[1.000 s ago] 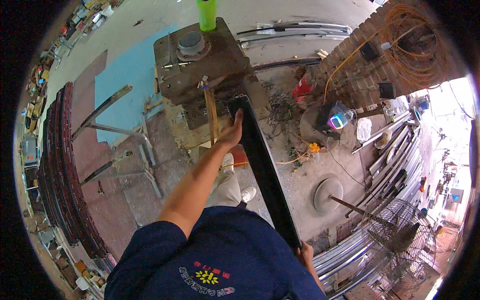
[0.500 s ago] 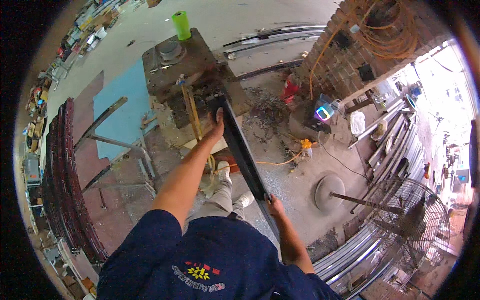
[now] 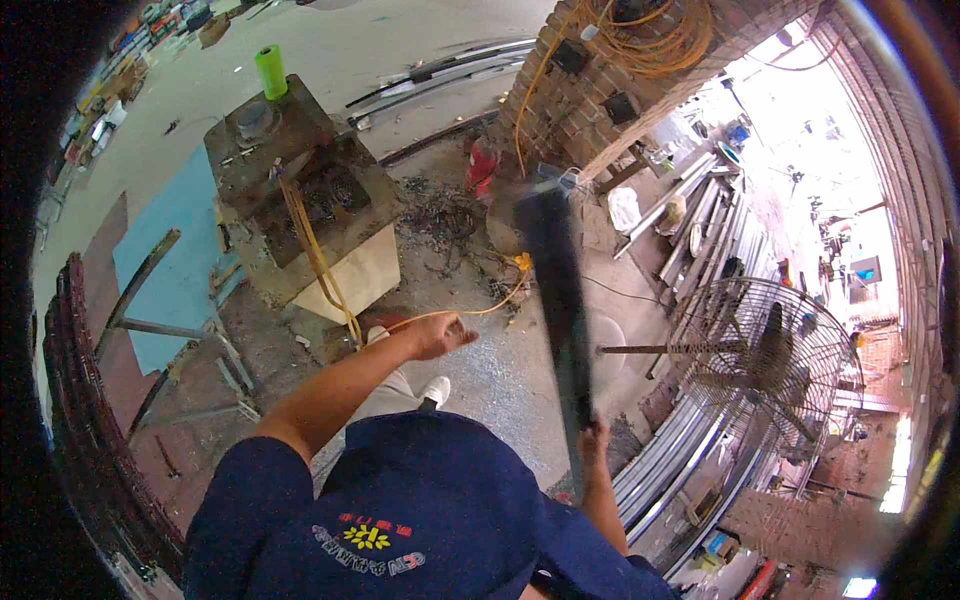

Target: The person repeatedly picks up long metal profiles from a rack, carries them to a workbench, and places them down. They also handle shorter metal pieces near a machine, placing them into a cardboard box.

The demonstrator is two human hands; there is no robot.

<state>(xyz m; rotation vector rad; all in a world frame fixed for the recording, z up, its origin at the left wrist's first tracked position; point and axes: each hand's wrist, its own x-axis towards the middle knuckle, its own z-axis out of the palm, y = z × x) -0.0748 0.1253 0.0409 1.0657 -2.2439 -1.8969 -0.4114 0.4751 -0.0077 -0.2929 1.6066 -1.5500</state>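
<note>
A long, dark metal profile bar stands steeply in front of me, its far end blurred by motion. My right hand is closed around its near part, low on the right. My left hand is apart from the bar, over the floor left of it, its fingers loosely apart and holding nothing. Left of that hand is a grimy box-shaped machine with a dark top. Yellowish hoses hang down its front. A green cylinder stands at its far corner.
A round wire-guarded fan stands at the right, its pole near the bar. Metal lengths lie behind it. A stack of dark red profiles and a metal frame are at left. An orange cord crosses the floor near a brick pillar.
My left hand has let go of the bar. The bar has swung to the right in my right hand, away from the machine. My view has turned right too.
</note>
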